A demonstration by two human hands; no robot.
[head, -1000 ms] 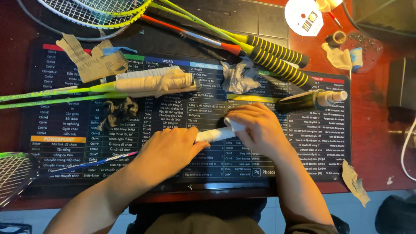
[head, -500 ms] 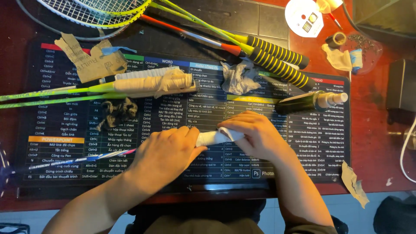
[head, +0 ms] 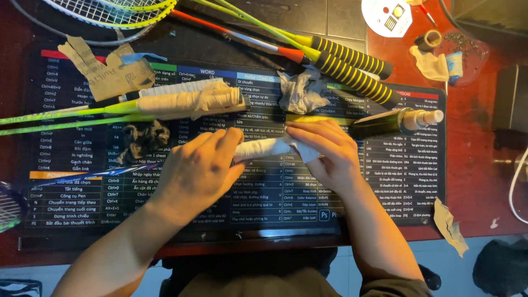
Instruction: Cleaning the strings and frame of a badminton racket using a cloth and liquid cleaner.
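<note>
Racket head, far left: strung frame (head: 10,206) cut by the picture's edge, its thin blue shaft (head: 104,177) running right toward the left hand
Cardboard scraps: torn brown pieces (head: 107,71) on the upper left of the mat
Desk mat: black printed mat (head: 71,143) covering most of the red table (head: 478,181)
Green racket: shaft from the left edge, its handle in pale worn grip wrap (head: 187,102) above the left hand
Black scrap: crumpled dark tape (head: 144,138) just left of the left hand
Left hand: left hand (head: 198,170) laid over the near end of the handle, fingers curled round it in a grasp
Handle: white-wrapped racket handle (head: 267,147) lying across mid-mat, between both hands
Wad: crumpled grey-white tape (head: 301,91) above the handle
Right hand: right hand (head: 324,151) grasping the handle's far end, fingers pinching a loose flap of white wrap
Striped handles: two black-and-yellow grips (head: 352,69) slanting at upper right
Bottle: dark bottle with pale nozzle (head: 399,120) lying on its side, just right of the right hand
</note>
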